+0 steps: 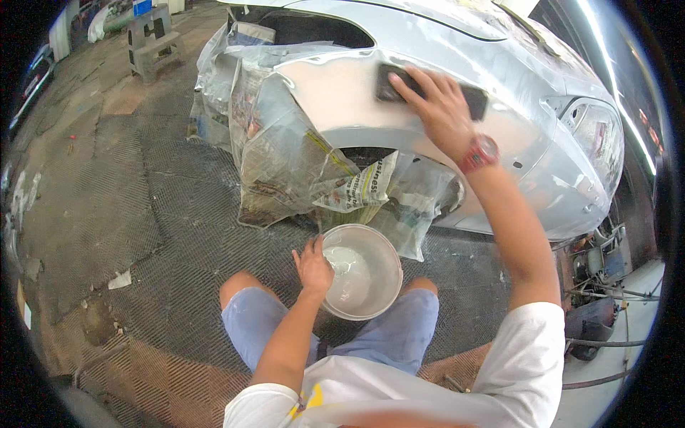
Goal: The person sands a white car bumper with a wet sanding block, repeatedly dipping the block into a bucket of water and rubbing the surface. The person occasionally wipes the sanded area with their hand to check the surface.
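Observation:
A light-coloured panel of a car body curves above an arched opening in front of me. My right hand presses down on a long black sanding block lying against this panel, its fingers over the block. Between my knees stands a round whitish bucket with cloudy liquid inside. My left hand rests at the bucket's left rim, fingers apart and stretched out. Its thumb is hidden.
Newspaper sheets and clear plastic film hang around the arch, close to the bucket. A grey step stool stands at the far left. Hoses and machine parts lie at the right. Ribbed dark matting covers the floor.

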A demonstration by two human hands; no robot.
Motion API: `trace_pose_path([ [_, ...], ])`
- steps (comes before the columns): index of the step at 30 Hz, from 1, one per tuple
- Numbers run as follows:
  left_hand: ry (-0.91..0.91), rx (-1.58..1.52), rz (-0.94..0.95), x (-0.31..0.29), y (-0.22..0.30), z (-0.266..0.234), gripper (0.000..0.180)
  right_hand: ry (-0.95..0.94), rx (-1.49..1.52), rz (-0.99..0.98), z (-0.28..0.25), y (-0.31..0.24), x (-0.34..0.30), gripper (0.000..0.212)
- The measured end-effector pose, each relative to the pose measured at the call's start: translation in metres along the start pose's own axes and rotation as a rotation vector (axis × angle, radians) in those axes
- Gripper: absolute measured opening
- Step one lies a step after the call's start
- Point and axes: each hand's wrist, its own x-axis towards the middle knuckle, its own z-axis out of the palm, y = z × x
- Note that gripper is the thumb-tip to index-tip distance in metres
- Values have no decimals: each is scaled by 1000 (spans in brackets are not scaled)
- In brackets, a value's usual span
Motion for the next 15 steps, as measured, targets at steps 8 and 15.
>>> trace_pose_path([
  [8, 11, 17, 26, -2, 1, -2, 79, 212, 13, 61, 29, 14, 40, 70],
  [15, 7, -4, 8, 1, -1, 1, 80, 42, -37, -68, -2, 26, -24, 64],
])
